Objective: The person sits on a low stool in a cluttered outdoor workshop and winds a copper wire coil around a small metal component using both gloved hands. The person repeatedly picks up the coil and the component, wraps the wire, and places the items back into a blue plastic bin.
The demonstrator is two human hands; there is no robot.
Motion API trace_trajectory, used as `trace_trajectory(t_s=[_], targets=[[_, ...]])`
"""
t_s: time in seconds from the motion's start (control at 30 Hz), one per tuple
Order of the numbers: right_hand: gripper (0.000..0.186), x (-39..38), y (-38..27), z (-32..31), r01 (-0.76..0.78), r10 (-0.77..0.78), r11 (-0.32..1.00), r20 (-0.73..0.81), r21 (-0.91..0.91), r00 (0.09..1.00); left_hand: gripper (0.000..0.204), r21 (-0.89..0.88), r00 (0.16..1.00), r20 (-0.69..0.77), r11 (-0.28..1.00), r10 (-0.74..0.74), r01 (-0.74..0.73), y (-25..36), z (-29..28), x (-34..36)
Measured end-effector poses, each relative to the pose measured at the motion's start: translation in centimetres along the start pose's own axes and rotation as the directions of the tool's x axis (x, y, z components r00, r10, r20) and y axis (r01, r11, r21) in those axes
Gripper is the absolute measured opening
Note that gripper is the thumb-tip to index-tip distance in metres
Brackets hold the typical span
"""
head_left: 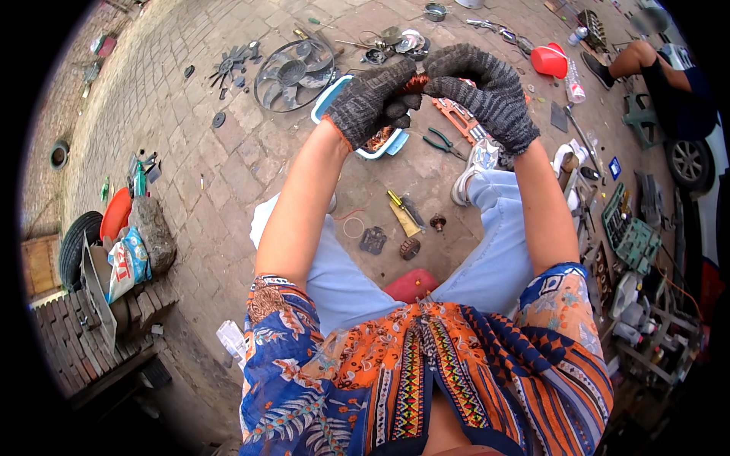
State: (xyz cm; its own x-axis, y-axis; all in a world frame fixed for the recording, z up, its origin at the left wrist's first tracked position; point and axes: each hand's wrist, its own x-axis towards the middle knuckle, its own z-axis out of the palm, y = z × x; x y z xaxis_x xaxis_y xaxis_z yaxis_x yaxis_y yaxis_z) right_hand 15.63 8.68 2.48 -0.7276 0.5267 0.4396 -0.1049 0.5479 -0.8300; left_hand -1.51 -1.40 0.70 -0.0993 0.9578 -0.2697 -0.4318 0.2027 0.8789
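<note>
Both my hands wear dark grey knitted gloves and are raised in front of me, close together. My left hand (372,100) has its fingers curled round a bundle of copper wire (416,81). From the other side my right hand (487,93), also bent closed, grips the same bundle. Most of the bundle is hidden by the gloves. Below my left hand stands a white and blue plastic tub (368,156) with loose copper wire (378,140) in it. Green-handled pliers (443,143) lie on the paving below my right hand, beside an orange tool tray (456,120).
Between my legs lie a yellow screwdriver (396,200), a small motor rotor (438,222) and a ring-shaped metal part (410,248). A radiator fan (293,74) lies ahead. At right are a red bucket (549,61), a seated person's leg (635,59) and a green tool case (633,235).
</note>
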Motion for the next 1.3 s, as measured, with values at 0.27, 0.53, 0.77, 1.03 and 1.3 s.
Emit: trace_trajectory(t_s=[0.27,0.53,0.77,1.03,1.3], targets=[[0.027,0.1,-0.4,-0.7,-0.326,0.329,0.944,-0.055,0.057,0.943,0.024,0.36,0.924,0.373,0.905,0.086,-0.229,0.3,1.1,-1.2],[0.031,0.3,2.7,-0.4,-0.332,0.317,0.941,-0.179,-0.064,0.931,0.024,0.47,0.915,0.404,0.859,-0.007,-0.201,0.9,2.0,-2.2],[0.034,0.7,2.1,1.1,-0.291,0.254,0.941,-0.207,-0.172,0.945,0.026,0.518,0.901,0.434,0.822,-0.015,-0.236,-0.3,2.1,-1.8],[0.028,1.1,-0.8,0.7,-0.403,0.439,0.883,-0.119,0.24,0.891,0.036,0.819,0.906,0.199,0.444,0.373,-0.363,-3.1,1.8,-0.4],[0.024,0.9,-2.3,0.0,-0.341,0.373,0.875,-0.033,0.343,0.927,0.042,0.787,0.75,0.305,0.288,0.588,-0.545,-3.1,1.0,0.5]])
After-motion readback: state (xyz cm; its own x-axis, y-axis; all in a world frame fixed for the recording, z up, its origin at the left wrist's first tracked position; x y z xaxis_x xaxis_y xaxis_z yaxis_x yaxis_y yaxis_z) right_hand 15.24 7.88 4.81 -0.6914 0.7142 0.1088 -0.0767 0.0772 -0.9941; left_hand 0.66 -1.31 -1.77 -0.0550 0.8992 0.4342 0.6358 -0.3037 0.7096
